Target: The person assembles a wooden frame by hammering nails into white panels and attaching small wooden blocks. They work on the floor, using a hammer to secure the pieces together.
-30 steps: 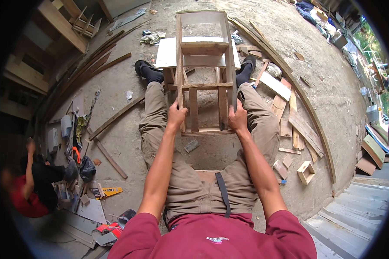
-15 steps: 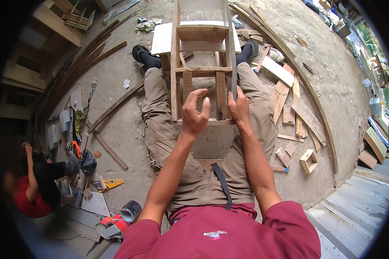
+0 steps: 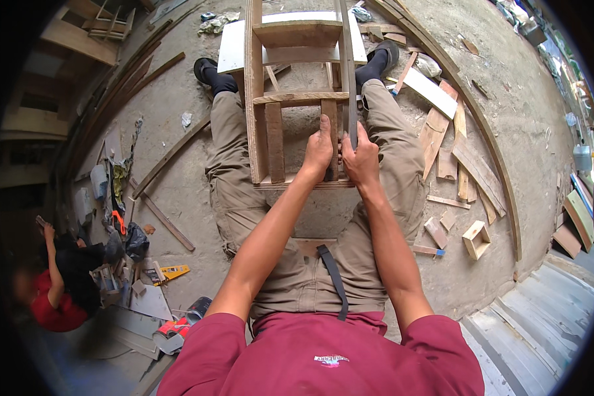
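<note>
Between my legs stands a wooden frame (image 3: 301, 99) with two long side boards, crosspieces and two short upright slats. My left hand (image 3: 319, 152) is closed round the right-hand slat (image 3: 330, 107), thumb pointing up along it; its other fingers are mostly hidden behind the wood. My right hand (image 3: 361, 158) grips the near part of the frame's right side board (image 3: 348, 76), with its thumb and fingers on opposite faces. A white panel (image 3: 231, 51) lies across beneath the frame's far part.
Offcuts and planks (image 3: 474, 171) lie on the floor to the right, near a small open wooden box (image 3: 476, 240). Paint cans (image 3: 197, 309) and a yellow-handled saw (image 3: 174, 271) are at the lower left. Another person in red (image 3: 58, 310) sits at the far left.
My left hand has moved right from open air inside the frame and closed on the slat. The right hand stays on the side board. The whole view has shifted slightly.
</note>
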{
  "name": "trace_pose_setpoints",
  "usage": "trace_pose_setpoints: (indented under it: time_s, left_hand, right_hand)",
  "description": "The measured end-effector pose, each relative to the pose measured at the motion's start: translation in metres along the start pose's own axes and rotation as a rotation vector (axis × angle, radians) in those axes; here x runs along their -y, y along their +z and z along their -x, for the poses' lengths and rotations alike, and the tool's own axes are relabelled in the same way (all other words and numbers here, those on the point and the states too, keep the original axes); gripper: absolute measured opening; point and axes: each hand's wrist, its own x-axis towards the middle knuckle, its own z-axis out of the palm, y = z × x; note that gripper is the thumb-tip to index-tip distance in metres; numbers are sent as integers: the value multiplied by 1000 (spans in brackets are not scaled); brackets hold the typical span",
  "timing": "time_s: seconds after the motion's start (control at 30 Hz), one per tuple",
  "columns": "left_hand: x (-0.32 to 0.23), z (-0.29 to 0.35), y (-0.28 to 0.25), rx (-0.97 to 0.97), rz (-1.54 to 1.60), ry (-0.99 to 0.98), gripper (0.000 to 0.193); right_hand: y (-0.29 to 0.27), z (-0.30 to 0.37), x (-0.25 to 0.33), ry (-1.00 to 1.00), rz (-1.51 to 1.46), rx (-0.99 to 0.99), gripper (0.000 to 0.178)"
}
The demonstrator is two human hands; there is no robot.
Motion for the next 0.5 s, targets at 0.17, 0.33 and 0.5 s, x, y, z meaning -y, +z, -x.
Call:
trace_pose_setpoints:
  time_s: [0.17,0.33,0.5]
  left_hand:
    - [2,-3,5,-38,21,-22,92]
    - [5,-6,6,-51,-17,16,92]
    - [12,-11,-1,-29,-43,-43,95]
  right_hand:
    - [1,-4,-9,-37,27,23,45]
    - [0,-4,-5,-14,15,16,37]
    - [0,-3,-5,3,-16,49,43]
